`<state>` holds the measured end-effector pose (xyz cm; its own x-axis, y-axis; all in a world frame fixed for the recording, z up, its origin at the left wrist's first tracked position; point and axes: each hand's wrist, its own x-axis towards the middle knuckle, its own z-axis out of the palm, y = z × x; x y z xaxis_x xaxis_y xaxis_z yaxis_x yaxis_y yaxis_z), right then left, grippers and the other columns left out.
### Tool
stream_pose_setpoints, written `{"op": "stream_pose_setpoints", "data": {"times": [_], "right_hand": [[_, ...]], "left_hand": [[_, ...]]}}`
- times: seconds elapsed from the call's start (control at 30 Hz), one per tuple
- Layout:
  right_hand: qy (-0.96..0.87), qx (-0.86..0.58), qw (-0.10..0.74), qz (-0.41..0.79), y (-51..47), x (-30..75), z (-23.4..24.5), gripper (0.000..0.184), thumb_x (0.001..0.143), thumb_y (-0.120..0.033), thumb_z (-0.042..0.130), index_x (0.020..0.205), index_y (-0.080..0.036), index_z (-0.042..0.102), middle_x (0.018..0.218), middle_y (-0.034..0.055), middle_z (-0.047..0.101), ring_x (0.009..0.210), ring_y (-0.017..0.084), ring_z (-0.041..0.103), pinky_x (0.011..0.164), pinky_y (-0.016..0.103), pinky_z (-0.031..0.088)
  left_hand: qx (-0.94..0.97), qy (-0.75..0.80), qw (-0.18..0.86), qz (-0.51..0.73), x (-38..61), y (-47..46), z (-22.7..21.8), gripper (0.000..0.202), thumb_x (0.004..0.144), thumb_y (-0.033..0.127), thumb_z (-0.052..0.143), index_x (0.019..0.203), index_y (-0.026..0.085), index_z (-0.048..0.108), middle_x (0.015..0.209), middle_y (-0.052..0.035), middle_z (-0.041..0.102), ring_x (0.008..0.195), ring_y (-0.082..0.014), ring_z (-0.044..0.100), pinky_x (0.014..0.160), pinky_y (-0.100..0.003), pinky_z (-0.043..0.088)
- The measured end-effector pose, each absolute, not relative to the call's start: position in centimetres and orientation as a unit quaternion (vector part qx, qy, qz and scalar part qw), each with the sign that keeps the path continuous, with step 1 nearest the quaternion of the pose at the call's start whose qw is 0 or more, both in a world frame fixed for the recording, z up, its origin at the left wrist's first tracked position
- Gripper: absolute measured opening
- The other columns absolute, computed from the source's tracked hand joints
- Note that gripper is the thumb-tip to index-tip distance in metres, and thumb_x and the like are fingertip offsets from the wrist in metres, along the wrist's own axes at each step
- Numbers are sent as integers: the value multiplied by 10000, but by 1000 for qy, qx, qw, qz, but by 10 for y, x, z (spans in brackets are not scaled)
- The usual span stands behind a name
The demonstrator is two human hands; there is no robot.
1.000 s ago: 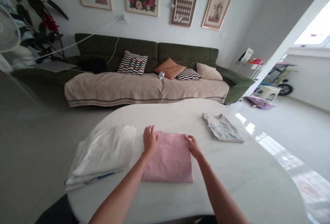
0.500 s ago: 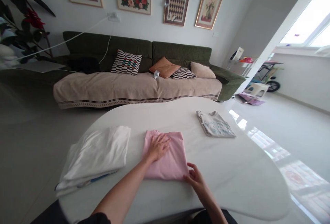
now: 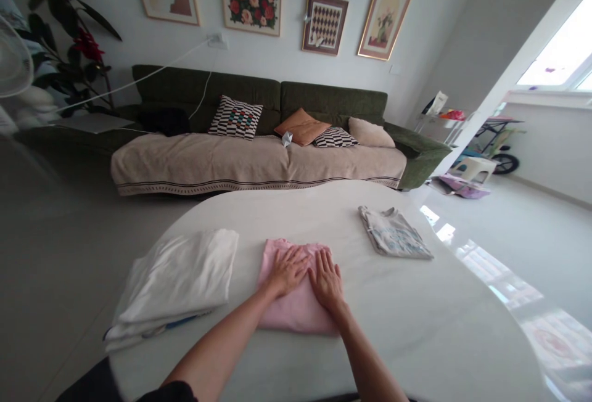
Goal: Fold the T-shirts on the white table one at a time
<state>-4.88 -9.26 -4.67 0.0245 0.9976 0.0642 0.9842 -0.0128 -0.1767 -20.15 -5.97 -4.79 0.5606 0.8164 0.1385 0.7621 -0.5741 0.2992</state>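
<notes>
On the white oval marble-look table (image 3: 416, 328), three lots of cloth were counted in the head view: one folded pink cloth (image 3: 289, 309) in the middle, one white folded stack (image 3: 180, 278) just to its left, one grey printed folded shirt (image 3: 393, 240) well apart towards the far right edge. Two hands, left hand (image 3: 287, 271) and right hand (image 3: 326, 278), were laid flat with fingers spread on the pink cloth, nothing gripped. Bare tabletop was left at the right.

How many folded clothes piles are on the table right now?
3: a white pile at left, the pink garment under both hands in the middle, and a grey shirt at right. More may lie outside the view.
</notes>
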Motion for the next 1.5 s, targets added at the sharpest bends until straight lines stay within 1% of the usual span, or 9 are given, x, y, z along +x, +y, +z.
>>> {"op": "stream_pose_setpoints", "data": {"times": [0.23,0.4,0.53,0.87,1.0,1.1,1.2,1.33,1.5], "right_hand": [[-692,-717,75,42,-95,-47,-50,578,882,-444,194,1387,-176,112,1455,45,98,1331,178,46,1044,450,97],[-692,-716,83,45,-95,-48,-50,586,879,-454,186,1386,-166,126,1456,46,87,1331,186,43,1043,458,85],[-694,-713,90,44,-96,-48,-53,587,881,-452,177,1386,-159,122,1456,40,81,1331,181,39,1041,464,93],[-699,-708,56,84,-112,-51,-33,586,881,-439,205,1385,-152,120,1455,78,85,1330,204,-2,1019,534,67],[-712,-696,59,73,-155,-62,-25,537,861,-332,304,1368,-177,219,1454,79,86,1330,229,-9,1010,559,62],[-729,-671,66,118,-209,-61,-26,513,842,-295,315,1345,-203,288,1449,67,133,1328,222,70,1011,510,176],[-742,-643,73,173,-265,-50,-31,549,834,-344,314,1366,-238,229,1439,36,183,1322,200,123,1010,449,240],[-748,-639,64,166,-311,-41,-34,691,752,-261,398,1384,-273,120,1444,-28,132,1328,209,45,1033,471,186],[-736,-670,46,82,-316,-54,-37,756,685,-88,363,1377,-293,138,1439,-63,87,1327,226,5,1026,530,137]], "left_hand": [[824,556,58,94,-244,-34,-41,451,878,454,270,1323,384,261,1433,-2,230,1315,-256,139,998,-589,82],[752,651,10,101,-245,-48,-24,473,875,339,292,1341,260,292,1426,-103,230,1312,-307,121,981,-591,138],[839,525,20,141,-210,-108,-31,499,848,433,346,1333,344,272,1440,-7,210,1318,-262,114,1024,-551,89],[767,634,66,78,-242,-179,-39,604,810,533,373,1353,316,225,1450,-40,152,1316,-294,118,989,-564,172],[766,636,48,83,-252,-202,-39,595,823,528,347,1356,292,230,1447,-60,152,1320,-280,107,989,-536,198],[769,632,42,88,-257,-216,-42,586,829,507,348,1357,278,238,1446,-67,157,1320,-283,105,991,-516,214],[781,617,52,80,-264,-224,-43,604,820,484,385,1362,276,220,1451,-65,139,1321,-281,96,997,-499,221],[791,605,76,56,-270,-227,-39,650,796,470,436,1368,289,185,1458,-55,104,1323,-289,64,1002,-512,200],[790,602,108,46,-270,-228,-28,660,798,485,423,1372,274,176,1455,-65,111,1324,-289,56,1007,-516,187]]}}
